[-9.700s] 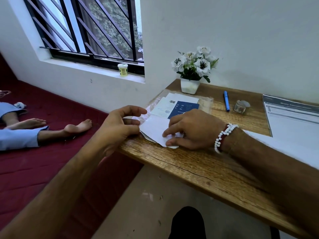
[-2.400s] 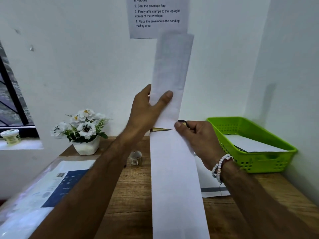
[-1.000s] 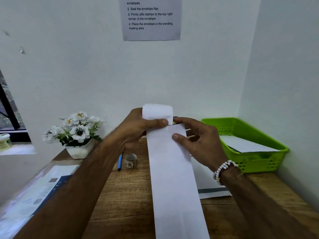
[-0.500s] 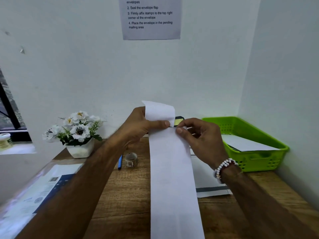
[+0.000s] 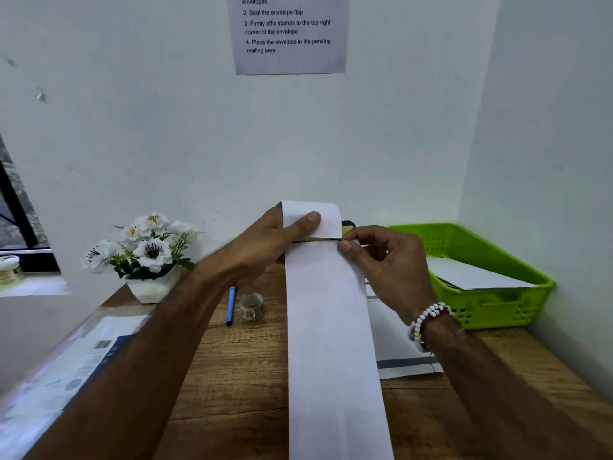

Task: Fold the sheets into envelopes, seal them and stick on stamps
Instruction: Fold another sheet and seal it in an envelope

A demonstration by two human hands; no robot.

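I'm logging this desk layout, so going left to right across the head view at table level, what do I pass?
Plastic-wrapped paper pack → white flower pot → blue pen → small roll → long white envelope → green basket.

A paper sign (image 5: 290,34) hangs on the wall. It says "2. Seal the envelope flap", "3. Firmly affix stamps to the top right corner of the envelope" and "4. Place the envelope in the pending mailing area". The words on the papers (image 5: 76,370) on the counter are too blurry to read.
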